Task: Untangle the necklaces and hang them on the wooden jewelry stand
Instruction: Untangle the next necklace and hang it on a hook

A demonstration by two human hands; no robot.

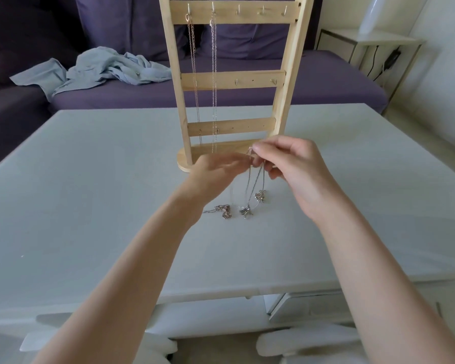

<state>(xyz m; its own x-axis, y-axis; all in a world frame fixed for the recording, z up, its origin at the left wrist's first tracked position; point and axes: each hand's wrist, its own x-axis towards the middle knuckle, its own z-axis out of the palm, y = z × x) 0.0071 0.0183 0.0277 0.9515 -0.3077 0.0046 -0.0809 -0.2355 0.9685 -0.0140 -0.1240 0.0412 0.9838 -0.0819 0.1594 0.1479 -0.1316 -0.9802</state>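
Silver tangled chains (250, 195) hang pinched in the right hand (294, 169); the blurred left hand (216, 172), grip unclear, should tease strands apart gently.

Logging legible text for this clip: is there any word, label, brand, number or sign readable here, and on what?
None: no text can be read in this view.
The wooden jewelry stand, the table, the blue cloth on the sofa and the white side table show no lettering or labels.
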